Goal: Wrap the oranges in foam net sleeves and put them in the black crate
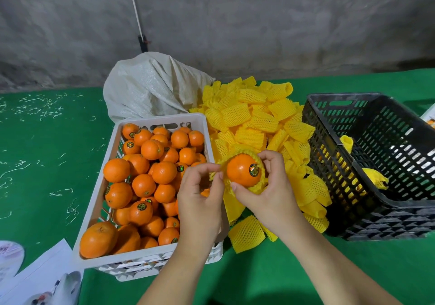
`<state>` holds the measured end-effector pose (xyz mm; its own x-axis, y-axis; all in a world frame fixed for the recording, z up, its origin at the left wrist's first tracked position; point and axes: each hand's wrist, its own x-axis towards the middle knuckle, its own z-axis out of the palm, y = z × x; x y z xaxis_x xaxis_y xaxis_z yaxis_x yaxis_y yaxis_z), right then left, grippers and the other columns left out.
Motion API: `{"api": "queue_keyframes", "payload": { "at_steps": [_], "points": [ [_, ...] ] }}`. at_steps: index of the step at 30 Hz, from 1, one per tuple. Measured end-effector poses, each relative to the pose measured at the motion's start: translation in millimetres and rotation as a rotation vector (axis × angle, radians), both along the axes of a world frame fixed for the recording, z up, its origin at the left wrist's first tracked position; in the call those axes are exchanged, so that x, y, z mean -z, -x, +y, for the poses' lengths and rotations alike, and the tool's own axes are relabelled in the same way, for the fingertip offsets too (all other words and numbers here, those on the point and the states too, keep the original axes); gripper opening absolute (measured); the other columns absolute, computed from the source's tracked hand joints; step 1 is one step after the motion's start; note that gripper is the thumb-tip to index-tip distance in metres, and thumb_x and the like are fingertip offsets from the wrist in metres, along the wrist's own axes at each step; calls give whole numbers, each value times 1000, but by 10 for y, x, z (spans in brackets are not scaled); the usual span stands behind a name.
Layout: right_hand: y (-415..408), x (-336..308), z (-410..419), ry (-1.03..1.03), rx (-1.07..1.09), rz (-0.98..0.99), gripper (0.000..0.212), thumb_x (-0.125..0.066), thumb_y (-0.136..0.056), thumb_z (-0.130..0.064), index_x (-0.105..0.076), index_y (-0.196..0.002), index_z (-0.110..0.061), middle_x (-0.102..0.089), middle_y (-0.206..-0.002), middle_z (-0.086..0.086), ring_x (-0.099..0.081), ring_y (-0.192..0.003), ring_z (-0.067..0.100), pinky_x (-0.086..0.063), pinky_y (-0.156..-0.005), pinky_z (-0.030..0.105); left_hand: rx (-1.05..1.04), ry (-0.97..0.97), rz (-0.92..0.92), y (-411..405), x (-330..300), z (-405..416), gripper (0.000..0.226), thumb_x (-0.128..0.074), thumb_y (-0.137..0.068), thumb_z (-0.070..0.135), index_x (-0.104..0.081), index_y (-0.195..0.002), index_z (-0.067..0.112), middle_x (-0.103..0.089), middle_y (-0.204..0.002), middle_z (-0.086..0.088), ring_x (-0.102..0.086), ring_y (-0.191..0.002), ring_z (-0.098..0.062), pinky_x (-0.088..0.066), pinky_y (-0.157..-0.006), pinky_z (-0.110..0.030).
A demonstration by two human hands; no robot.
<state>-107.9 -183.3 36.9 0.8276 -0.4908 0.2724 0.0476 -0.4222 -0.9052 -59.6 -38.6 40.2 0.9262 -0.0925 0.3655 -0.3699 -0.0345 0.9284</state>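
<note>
A: Which step is being worked on here?

B: The wrapping. The right hand [270, 187] is cupping an orange [242, 170] from below and behind, thumb and fingers curled round it, with a yellow foam net sleeve [255, 188] bunching under those fingertips. The left hand [200, 194] is pinching the sleeve's near edge between thumb and forefinger, just beside the fruit.

A: So the sleeve is only partly on?

B: That is how I am judging it. The top of the orange and its sticker are showing bare, and the net is ringing the lower half.

A: Where is everything else lying?

B: The white crate [98, 210] of loose oranges is sitting under and beyond the left fingers. The pile of spare sleeves [259, 116] is spreading out past the fingertips of both hands. The black crate [353, 163] is standing off beyond the right hand's knuckles, well apart, with some yellow net showing inside.

A: And the next move?

B: Probably stretching the net mouth wide and drawing it up over the bare top while the right hand is steadying the fruit, then carrying it across to the black crate.
</note>
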Motion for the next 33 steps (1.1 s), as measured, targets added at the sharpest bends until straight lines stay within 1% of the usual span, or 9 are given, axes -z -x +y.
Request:
{"api": "queue_keyframes", "payload": {
  "at_steps": [4,7,13,16,21,23,27,29,33],
  "points": [
    [-21,46,55,-19,32,39,74,-84,-67,-54,-34,-121,-46,-61,-100,-13,-67,-81,11,-55,-62,33,-6,-68,-166,29,-19,12,24,-67,-100,19,-61,-107,41,-61,-105,16,-64,-101,-13,-48,-83,-17],
    [-24,38,75,52,9,85,78,-78,-69,-65,-33,-133,-55,-61,-123,-13,-65,-102,9,-57,-75,32,-4,-125,-275,48,4,11,22,-64,-99,20,-64,-116,33,-57,-109,18,-61,-103,-4,-44,-85,-11],
    [4,32,39,53,-69,88,76,-79,-75,-56,-42,-142,-55,-44,-138,-22,-51,-129,7,-53,-99,30,52,-246,-99,-104,61,67,24,-72,-99,17,-72,-116,34,-65,-109,18,-63,-105,-1,-49,-82,-14],
    [11,72,4,157,-52,156,73,-83,-84,-39,-41,-143,-53,-41,-133,-16,-55,-120,12,-57,-87,32,24,-268,-218,-124,62,101,15,-72,-100,14,-77,-112,21,-66,-104,10,-63,-98,-4,-45,-80,-11],
    [-8,21,42,247,-43,231,68,-75,-85,-43,-40,-143,-46,-40,-132,-8,-57,-101,20,-52,-66,32,68,-338,-529,-3,101,32,18,-63,-102,19,-74,-113,10,-64,-107,-1,-61,-102,-9,-44,-90,-16],
    [-6,-23,49,177,-58,226,70,-71,-78,-49,-42,-142,-47,-40,-132,-9,-57,-109,20,-56,-75,36,79,-331,-530,9,117,26,17,-61,-102,21,-71,-114,14,-60,-110,2,-59,-105,-8,-44,-92,-18],
    [6,-73,41,-161,-174,175,81,-80,-65,-58,-43,-136,-64,-42,-136,-19,-54,-122,1,-55,-90,19,66,-208,-145,-15,105,65,21,-61,-99,28,-60,-115,42,-53,-114,23,-57,-113,0,-44,-87,-11],
    [10,-60,16,-337,-314,177,85,-83,-70,-52,-39,-141,-65,-47,-146,-14,-57,-125,5,-56,-93,27,76,-175,-93,-24,115,82,24,-60,-101,29,-59,-117,47,-56,-115,25,-59,-115,-4,-47,-86,-13],
    [26,-47,0,-403,-325,43,65,-79,-84,-46,-49,-141,-53,-67,-128,-14,-70,-104,11,-58,-70,30,43,-156,-185,-29,104,97,21,-64,-101,19,-69,-117,32,-59,-110,17,-61,-105,-6,-44,-84,-10]
  ]
}}
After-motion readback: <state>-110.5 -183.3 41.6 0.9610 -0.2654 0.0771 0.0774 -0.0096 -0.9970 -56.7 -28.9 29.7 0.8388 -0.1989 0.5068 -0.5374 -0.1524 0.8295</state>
